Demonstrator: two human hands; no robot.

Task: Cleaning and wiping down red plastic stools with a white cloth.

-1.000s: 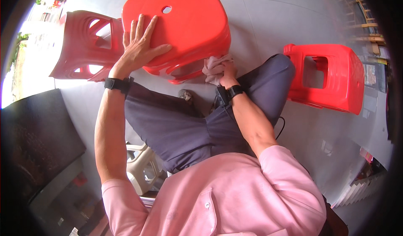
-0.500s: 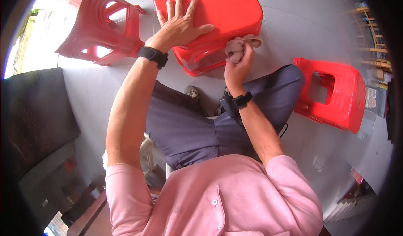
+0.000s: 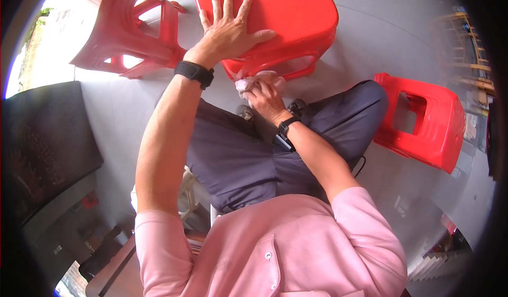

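Seated person, pink shirt and dark trousers, forearms rising from the lower edge toward a red stool (image 3: 288, 16) held just in front of the knees. Right hand (image 3: 264, 96): fingers closed round a pale bunched cloth (image 3: 248, 83), pressing it against the stool's near side rim, below the seat; half a second ago the same hand and cloth were at the right-hand near corner, so the wiping has shifted leftward along the lower edge. Judged meaning: the near rim is being covered stroke by stroke, with the seat top not under the cloth at present. Left hand (image 3: 230, 30): flat and open on the seat top, fingers spread, gripping nothing, bracing the stool; it keeps that place from the earlier views, a dark band at its wrist. Second red stool (image 3: 423, 120): on the grey floor (image 3: 381, 38) to the right, just beside the right knee, lying on its side with a cut-out showing. Third red stool (image 3: 129, 32): far left, tipped over, well apart from the hands. Packages, labels, signs: none legible; only a dark slab-like surface (image 3: 45, 143) at the left edge and blurred shelving at the far right rim.
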